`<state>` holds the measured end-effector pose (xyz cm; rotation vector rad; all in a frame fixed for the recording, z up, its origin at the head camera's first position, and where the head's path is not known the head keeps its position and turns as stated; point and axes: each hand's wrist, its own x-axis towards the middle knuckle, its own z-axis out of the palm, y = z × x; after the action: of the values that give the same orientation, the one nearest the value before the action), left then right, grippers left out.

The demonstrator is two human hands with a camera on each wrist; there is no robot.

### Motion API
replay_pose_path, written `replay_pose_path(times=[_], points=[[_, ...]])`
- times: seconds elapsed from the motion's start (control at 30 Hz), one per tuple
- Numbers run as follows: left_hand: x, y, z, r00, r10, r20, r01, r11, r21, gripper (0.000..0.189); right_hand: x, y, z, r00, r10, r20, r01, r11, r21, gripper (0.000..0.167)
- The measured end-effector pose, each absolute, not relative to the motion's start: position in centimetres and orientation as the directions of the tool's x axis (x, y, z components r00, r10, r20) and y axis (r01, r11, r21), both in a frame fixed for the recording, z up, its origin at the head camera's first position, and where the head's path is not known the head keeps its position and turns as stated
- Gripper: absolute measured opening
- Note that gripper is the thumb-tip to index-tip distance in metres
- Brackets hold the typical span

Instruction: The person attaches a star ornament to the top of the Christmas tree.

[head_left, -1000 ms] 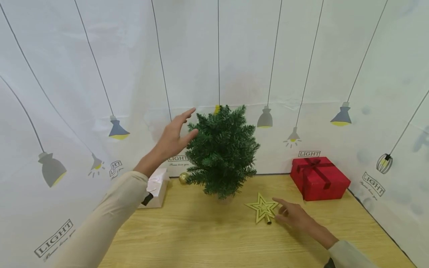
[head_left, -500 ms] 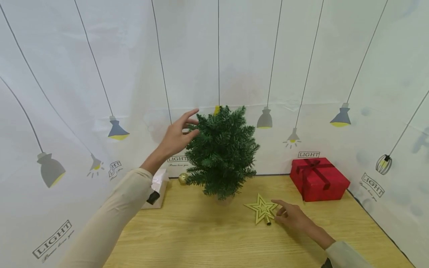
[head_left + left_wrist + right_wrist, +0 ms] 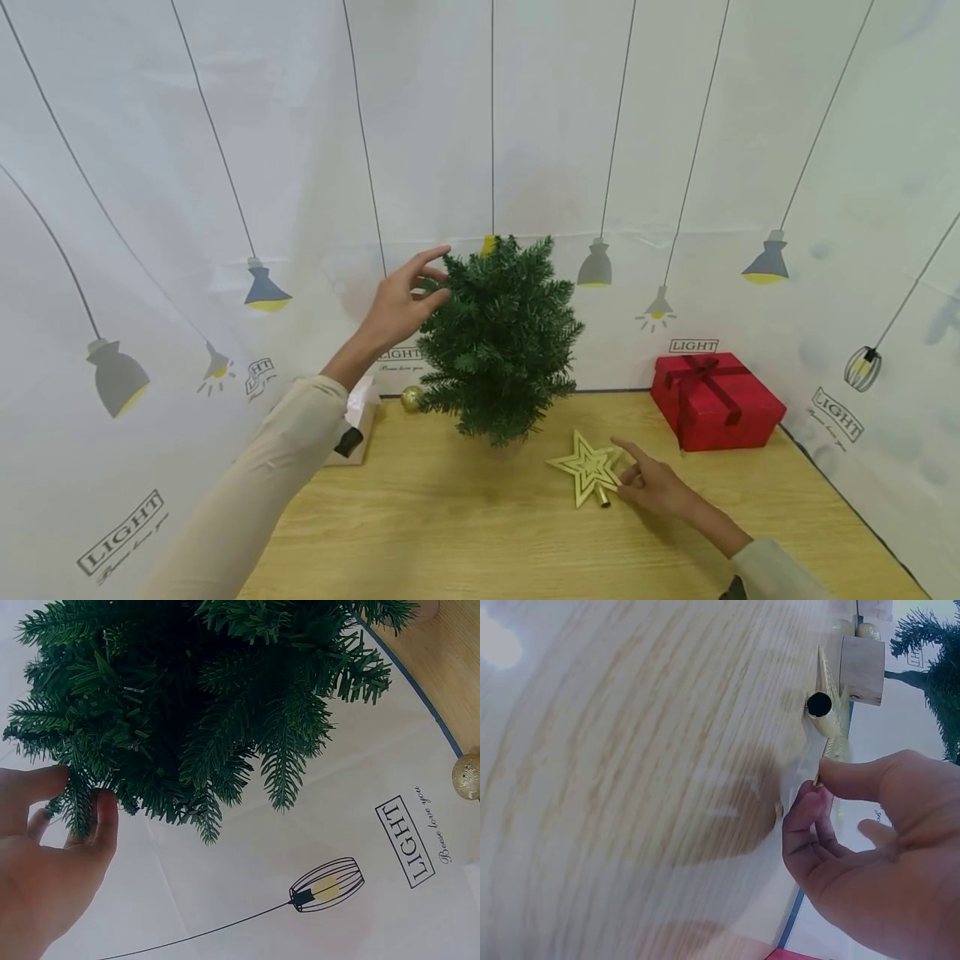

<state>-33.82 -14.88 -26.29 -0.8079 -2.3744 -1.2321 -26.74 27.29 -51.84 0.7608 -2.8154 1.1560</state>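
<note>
A small green artificial Christmas tree [image 3: 498,342] stands upright near the back of the table. My left hand [image 3: 401,304] is at its upper left side. The left wrist view shows a branch tip [image 3: 79,806] between the thumb and curved fingers of that hand; needles partly cover the contact. Right of the tree's base is a gold star tree topper [image 3: 588,468] with a short hollow tube. My right hand [image 3: 656,487] pinches the star's edge between thumb and fingers, as the right wrist view shows, its index finger extended in the head view. The star is slightly tilted, close to the tabletop.
A red gift box [image 3: 716,402] with a dark ribbon sits at the back right. Behind my left forearm is a partly hidden white gift box [image 3: 360,417]. A gold bauble [image 3: 411,398] lies left of the tree. Walls printed with lamps enclose the wooden table [image 3: 450,533].
My left hand has moved slightly right, closer in to the tree, and its fingers have bent more. My right hand has taken hold of the star, which has tilted and shifted a little.
</note>
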Motion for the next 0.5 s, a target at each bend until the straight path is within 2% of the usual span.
replay_pose_path(times=[0.13,0.23,0.5], points=[[-33.95,-14.87,-26.35,-0.773,0.323,0.547,0.633,0.456,0.625,0.061,-26.75,27.28,-51.69,-0.873,-0.459,0.165,-0.421,0.538,-0.73,0.08],[-33.99,-14.88,-26.4,-0.774,0.321,0.547,0.632,0.456,0.627,0.061,-26.75,27.27,-51.69,-0.863,-0.483,0.151,-0.404,0.478,-0.78,0.08],[-33.92,-14.77,-26.43,-0.776,0.313,0.547,0.627,0.465,0.625,0.062,-26.42,27.23,-51.88,-0.846,-0.49,0.21,-0.451,0.448,-0.772,0.069]])
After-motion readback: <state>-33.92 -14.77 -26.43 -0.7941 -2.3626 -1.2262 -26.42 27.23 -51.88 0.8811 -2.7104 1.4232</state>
